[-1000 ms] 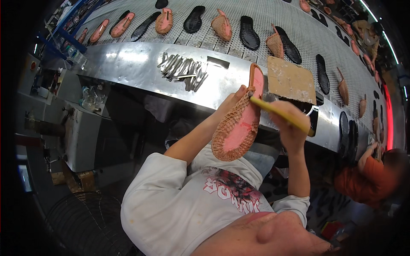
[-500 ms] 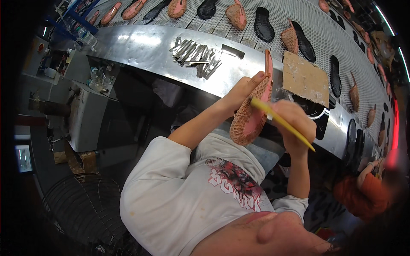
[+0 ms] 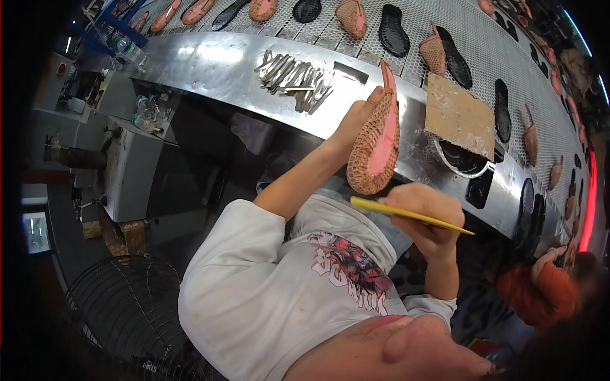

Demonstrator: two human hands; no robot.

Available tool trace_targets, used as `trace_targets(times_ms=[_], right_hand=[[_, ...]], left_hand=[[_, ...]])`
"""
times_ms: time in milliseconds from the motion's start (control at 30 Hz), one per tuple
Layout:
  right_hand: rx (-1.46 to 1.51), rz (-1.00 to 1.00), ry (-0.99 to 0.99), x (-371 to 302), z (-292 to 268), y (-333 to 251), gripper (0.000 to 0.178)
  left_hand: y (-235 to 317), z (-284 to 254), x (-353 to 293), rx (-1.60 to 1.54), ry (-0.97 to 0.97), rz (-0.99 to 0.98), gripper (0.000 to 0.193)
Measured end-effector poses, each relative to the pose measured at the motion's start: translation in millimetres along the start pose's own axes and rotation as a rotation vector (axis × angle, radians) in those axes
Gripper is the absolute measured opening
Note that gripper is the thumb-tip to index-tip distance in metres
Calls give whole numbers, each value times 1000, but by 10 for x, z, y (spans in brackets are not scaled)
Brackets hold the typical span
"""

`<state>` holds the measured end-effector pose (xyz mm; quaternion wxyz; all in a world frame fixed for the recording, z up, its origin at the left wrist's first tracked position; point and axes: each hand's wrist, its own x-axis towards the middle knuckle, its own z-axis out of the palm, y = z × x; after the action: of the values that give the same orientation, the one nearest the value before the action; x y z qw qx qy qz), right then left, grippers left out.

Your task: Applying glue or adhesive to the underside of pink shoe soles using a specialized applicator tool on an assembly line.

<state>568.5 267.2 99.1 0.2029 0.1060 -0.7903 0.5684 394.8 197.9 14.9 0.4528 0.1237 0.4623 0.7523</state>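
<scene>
My left hand [image 3: 353,122] is closed round the heel end of a woven brown shoe upper [image 3: 372,149] pulled over a pink last. Its pink underside faces up, with the rounded toe toward me. In my right hand [image 3: 431,214] is a slim brush with a yellow handle [image 3: 373,206], held like a pen. The brush's dark tip is blurred, just below the toe and apart from it. A piece of cardboard [image 3: 459,117] partly covers a dark container [image 3: 462,157] with a wire handle, right of the shoe.
A shiny metal ledge [image 3: 213,60] runs before me, with a pile of thin metal strips [image 3: 295,81] on it. Beyond, a mesh conveyor belt [image 3: 470,38] carries black soles [image 3: 394,32] and more lasted uppers [image 3: 352,19]. Another person in an orange sleeve [image 3: 540,286] is at lower right.
My right hand has drawn the brush off the shoe's underside, down toward me. My left hand has shifted the shoe slightly up and turned its pink underside more into view.
</scene>
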Motion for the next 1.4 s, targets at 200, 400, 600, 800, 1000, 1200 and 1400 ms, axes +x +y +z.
trace_targets(times_ms=[200, 400, 600, 800, 1000, 1200, 1400], right_hand=[[190, 293, 75, 14, -159, 139, 12], [441, 573, 97, 6, -102, 92, 12], [372, 167, 36, -80, -61, -108, 13], [181, 427, 349, -28, -179, 229, 14], [215, 152, 106, -88, -167, 208, 12], [-47, 357, 525, -29, -443, 441, 13], [-332, -122, 22, -115, 129, 327, 17]], left_hand=[[49, 46, -1, -43, 27, 5, 54], [-82, 10, 103, -66, -126, 53, 59], [-50, 45, 94, -70, -16, -4, 58], [-227, 39, 79, -135, -143, -47, 60], [-184, 25, -7, -368, -118, -78, 58], [-307, -70, -135, -433, -287, -264, 55], [-171, -236, -295, -706, -114, -375, 53]])
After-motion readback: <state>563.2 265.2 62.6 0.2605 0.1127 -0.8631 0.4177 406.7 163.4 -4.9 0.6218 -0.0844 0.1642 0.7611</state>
